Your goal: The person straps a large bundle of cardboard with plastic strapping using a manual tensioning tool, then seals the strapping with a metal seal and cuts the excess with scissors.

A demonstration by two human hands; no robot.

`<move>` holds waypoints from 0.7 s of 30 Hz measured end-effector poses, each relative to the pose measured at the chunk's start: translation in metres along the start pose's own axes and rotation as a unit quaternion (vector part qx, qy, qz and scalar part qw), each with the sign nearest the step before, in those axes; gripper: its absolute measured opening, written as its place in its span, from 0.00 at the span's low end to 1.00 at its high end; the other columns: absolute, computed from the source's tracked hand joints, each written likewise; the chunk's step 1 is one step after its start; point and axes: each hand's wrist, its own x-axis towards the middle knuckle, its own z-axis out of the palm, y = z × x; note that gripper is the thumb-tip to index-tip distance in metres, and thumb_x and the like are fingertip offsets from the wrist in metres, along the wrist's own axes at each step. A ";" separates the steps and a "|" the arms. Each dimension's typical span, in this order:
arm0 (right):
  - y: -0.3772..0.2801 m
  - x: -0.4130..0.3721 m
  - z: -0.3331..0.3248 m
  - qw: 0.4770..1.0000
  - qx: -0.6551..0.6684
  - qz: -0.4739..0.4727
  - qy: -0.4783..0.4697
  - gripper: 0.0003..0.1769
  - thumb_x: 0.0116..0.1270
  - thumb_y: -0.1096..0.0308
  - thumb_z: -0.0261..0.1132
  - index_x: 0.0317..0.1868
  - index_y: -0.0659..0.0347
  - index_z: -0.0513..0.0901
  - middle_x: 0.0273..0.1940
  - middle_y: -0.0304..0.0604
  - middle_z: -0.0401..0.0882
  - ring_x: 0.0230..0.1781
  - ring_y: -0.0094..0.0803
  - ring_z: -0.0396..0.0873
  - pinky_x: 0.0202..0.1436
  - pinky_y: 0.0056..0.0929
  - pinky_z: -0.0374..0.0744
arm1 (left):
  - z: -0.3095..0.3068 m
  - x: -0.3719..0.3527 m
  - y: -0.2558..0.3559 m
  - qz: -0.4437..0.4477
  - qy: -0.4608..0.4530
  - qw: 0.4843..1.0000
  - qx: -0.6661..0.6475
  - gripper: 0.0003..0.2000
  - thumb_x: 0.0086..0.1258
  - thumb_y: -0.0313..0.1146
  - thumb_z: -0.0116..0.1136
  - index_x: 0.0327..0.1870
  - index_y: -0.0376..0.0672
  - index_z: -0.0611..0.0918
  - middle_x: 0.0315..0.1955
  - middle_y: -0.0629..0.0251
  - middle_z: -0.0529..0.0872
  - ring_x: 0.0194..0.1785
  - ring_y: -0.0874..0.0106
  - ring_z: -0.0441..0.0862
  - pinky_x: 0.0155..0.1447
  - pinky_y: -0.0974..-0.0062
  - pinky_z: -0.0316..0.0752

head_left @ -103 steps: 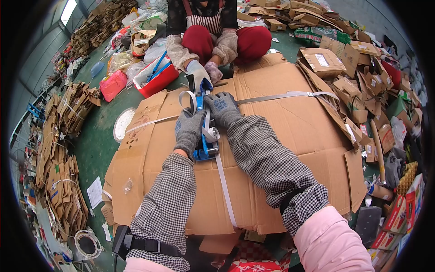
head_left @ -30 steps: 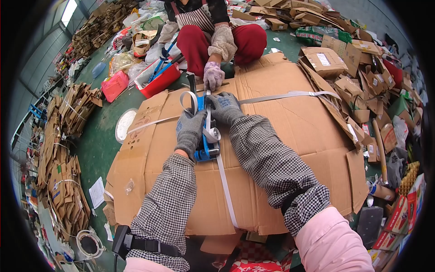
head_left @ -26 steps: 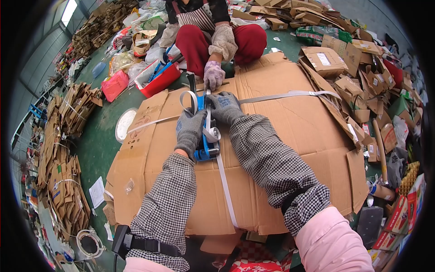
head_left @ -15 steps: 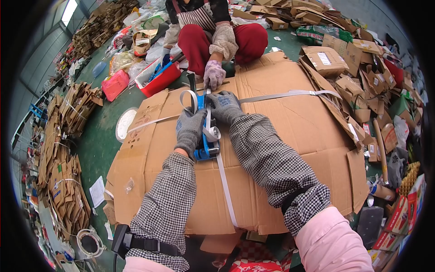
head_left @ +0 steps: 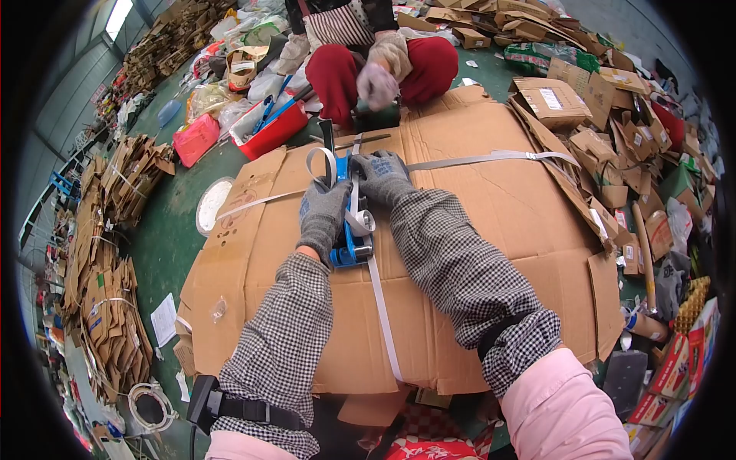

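Grey-gloved, my left hand (head_left: 320, 215) is closed round a blue strapping tensioner (head_left: 351, 251) that lies on a big cardboard bale (head_left: 468, 268). A white strap (head_left: 381, 318) runs along the bale's top and through the tool, with a curl of it standing above my left fingers and another by the tool's side. My right hand (head_left: 379, 176), in a matching glove, has its fingers bent at the tool's far end, on the strap; the fingertips are partly hidden. A second strap (head_left: 460, 162) crosses the bale sideways.
Across the bale crouches a co-worker in red trousers (head_left: 429, 73), one gloved hand (head_left: 377, 86) blurred. A red box (head_left: 274, 134) of tools stands on the green floor to their side. Loose cartons (head_left: 552, 103) pile up at right; flattened cardboard bundles (head_left: 115, 330) lie at left.
The co-worker's hand has let go of the strap at the bale's far edge and drawn back towards their knees. My hands stay at the tensioner with hardly any shift.
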 end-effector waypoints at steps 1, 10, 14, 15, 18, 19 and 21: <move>0.000 0.000 0.001 1.000 -0.001 0.002 0.003 0.22 0.58 0.52 0.59 0.52 0.46 0.75 0.54 0.42 0.76 0.59 0.41 0.67 0.65 0.40 0.59 | 0.000 0.001 -0.002 0.004 -0.006 1.000 -0.008 0.24 0.56 0.45 0.61 0.48 0.36 0.79 0.42 0.53 0.84 0.47 0.61 0.81 0.52 0.67 0.71; -0.001 -0.001 0.001 1.000 -0.010 -0.001 0.013 0.21 0.59 0.53 0.58 0.52 0.46 0.76 0.53 0.41 0.77 0.58 0.39 0.68 0.65 0.38 0.60 | 0.004 0.008 -0.009 0.008 -0.005 1.000 -0.009 0.24 0.56 0.46 0.61 0.47 0.37 0.79 0.42 0.53 0.84 0.48 0.60 0.81 0.53 0.67 0.71; 0.001 0.001 0.005 0.999 -0.017 -0.005 0.038 0.20 0.58 0.53 0.58 0.51 0.46 0.78 0.51 0.40 0.79 0.55 0.38 0.71 0.62 0.37 0.64 | 0.003 0.008 -0.008 0.004 -0.012 1.000 0.000 0.24 0.56 0.46 0.61 0.48 0.36 0.79 0.43 0.53 0.84 0.49 0.60 0.80 0.54 0.67 0.71; 0.000 0.000 0.004 0.999 -0.017 -0.005 0.038 0.20 0.58 0.53 0.58 0.51 0.46 0.78 0.51 0.40 0.79 0.55 0.38 0.71 0.62 0.37 0.64 | 0.002 0.006 -0.006 0.004 -0.012 1.000 0.000 0.24 0.56 0.46 0.61 0.48 0.36 0.79 0.43 0.53 0.84 0.49 0.60 0.80 0.54 0.67 0.71; -0.002 -0.003 0.001 0.999 -0.018 -0.007 0.044 0.19 0.58 0.54 0.58 0.50 0.46 0.78 0.50 0.40 0.79 0.54 0.38 0.72 0.61 0.37 0.65 | 0.001 0.001 -0.002 0.016 -0.007 1.000 0.001 0.24 0.57 0.46 0.61 0.49 0.36 0.79 0.43 0.52 0.83 0.49 0.60 0.80 0.54 0.67 0.70; -0.002 -0.003 0.000 0.999 -0.015 -0.006 0.038 0.19 0.58 0.54 0.58 0.50 0.46 0.78 0.50 0.40 0.79 0.54 0.38 0.72 0.61 0.37 0.64 | 0.001 0.000 -0.001 0.013 -0.009 1.000 -0.010 0.25 0.57 0.46 0.60 0.49 0.35 0.78 0.43 0.52 0.83 0.49 0.60 0.80 0.54 0.67 0.70; -0.002 -0.003 0.000 0.999 -0.013 -0.011 0.030 0.19 0.58 0.54 0.57 0.50 0.46 0.78 0.51 0.40 0.79 0.54 0.38 0.71 0.61 0.37 0.64 | 0.002 0.003 -0.005 0.008 -0.007 1.000 -0.020 0.25 0.57 0.46 0.60 0.49 0.35 0.78 0.43 0.51 0.83 0.49 0.60 0.80 0.54 0.67 0.70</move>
